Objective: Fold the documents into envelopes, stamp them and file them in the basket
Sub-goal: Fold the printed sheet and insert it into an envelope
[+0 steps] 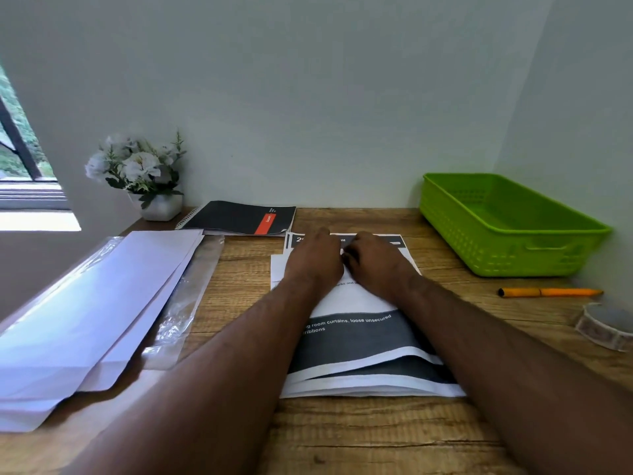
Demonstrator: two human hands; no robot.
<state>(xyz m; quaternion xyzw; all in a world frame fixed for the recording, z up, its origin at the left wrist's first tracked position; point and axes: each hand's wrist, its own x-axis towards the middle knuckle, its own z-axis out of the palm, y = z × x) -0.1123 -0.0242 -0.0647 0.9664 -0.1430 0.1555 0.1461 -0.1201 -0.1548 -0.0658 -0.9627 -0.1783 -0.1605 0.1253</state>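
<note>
A stack of printed documents (359, 341) with dark bands lies in the middle of the wooden desk. Both my hands are on the far part of the top sheet, side by side. My left hand (317, 258) lies flat on the paper with its fingers reaching toward the far edge. My right hand (375, 262) has its fingers curled down and seems to pinch the sheet just beside the left hand. White envelopes (85, 320) lie in a loose pile at the left. The green plastic basket (507, 255) stands empty at the back right. A roll of stamps (606, 325) sits at the right edge.
An orange pen (548, 292) lies in front of the basket. A black spiral notebook (239, 217) and a white pot of flowers (144, 173) stand against the wall. Clear plastic wrapping (191, 296) lies between the envelopes and the documents.
</note>
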